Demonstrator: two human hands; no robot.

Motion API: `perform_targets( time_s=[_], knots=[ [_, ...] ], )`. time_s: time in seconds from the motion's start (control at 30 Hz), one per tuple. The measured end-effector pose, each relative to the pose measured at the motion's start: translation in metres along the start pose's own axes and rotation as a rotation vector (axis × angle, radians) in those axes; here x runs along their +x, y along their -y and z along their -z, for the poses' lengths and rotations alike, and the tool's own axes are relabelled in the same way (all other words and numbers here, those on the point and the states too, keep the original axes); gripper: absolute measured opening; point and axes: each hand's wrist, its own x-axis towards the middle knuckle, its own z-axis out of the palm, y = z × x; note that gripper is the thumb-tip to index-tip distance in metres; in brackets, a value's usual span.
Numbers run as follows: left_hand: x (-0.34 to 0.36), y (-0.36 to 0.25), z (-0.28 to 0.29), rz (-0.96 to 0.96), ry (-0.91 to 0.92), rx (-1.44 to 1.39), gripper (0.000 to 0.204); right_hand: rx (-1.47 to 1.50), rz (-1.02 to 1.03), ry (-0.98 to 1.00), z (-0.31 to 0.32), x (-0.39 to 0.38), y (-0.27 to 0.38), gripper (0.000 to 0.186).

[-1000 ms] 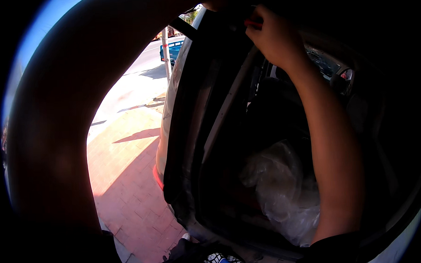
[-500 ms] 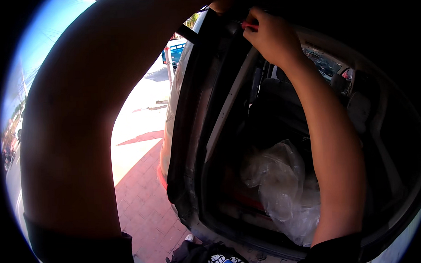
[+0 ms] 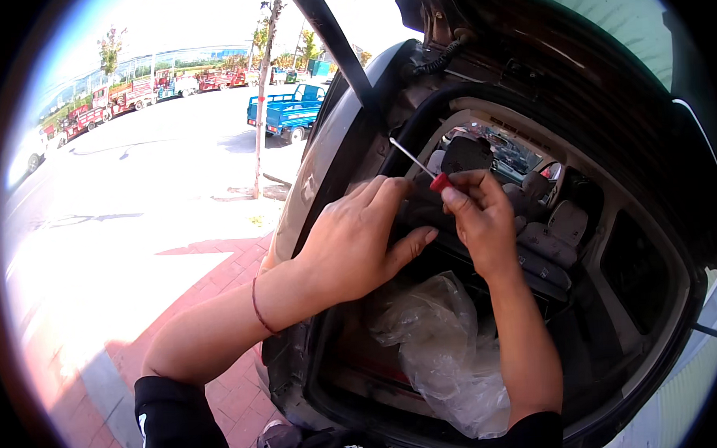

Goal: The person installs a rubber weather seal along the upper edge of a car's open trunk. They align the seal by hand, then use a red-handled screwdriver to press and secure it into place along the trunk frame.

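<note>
A screwdriver (image 3: 441, 183) with a red handle and a thin metal shaft is pinched in my right hand (image 3: 485, 227). Its tip points up and to the left, toward the rear pillar of the car. My left hand (image 3: 351, 244) hovers beside it over the left edge of the trunk opening, thumb apart from the other fingers and nothing visible in its grasp. Below both hands, a crumpled clear plastic bag (image 3: 442, 347) lies in the open trunk of the car.
The raised tailgate (image 3: 589, 50) hangs overhead, with a dark strut (image 3: 332, 43) slanting down at its left. Car seats (image 3: 560, 229) stand deeper inside. Outside at left are a thin tree trunk (image 3: 263, 125), a blue truck (image 3: 291, 112) and red brick paving (image 3: 242, 406).
Both hands have come down from the upper edge of the opening. The left arm no longer covers the left side, and the screwdriver's shaft now shows. The view has tilted upward and brightened.
</note>
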Motion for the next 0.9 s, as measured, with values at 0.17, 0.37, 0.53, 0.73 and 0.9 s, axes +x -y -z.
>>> perform_targets(
  time_s=[0.17,0.37,0.53,0.73,0.9],
  knots=[
    [-0.027,0.046,0.015,0.256,-0.019,-0.678,0.028,0.043,-0.101,0.167,-0.072,-0.049,-0.007,0.031],
    [-0.049,0.116,0.04,0.318,-0.175,-0.791,0.029,-0.354,-0.103,0.464,-0.102,-0.003,0.02,0.065],
    [-0.061,0.142,0.056,0.288,-0.071,-0.926,0.033,-0.549,-0.219,0.255,-0.093,0.017,0.047,0.035],
    [-0.088,0.151,0.035,0.29,0.183,-1.043,0.03,-1.635,0.368,-0.091,-0.065,0.164,0.062,0.044],
    [-0.098,0.163,0.022,0.275,0.23,-1.004,0.028,-1.814,0.094,0.059,-0.059,0.219,0.058,0.037]
  ],
)
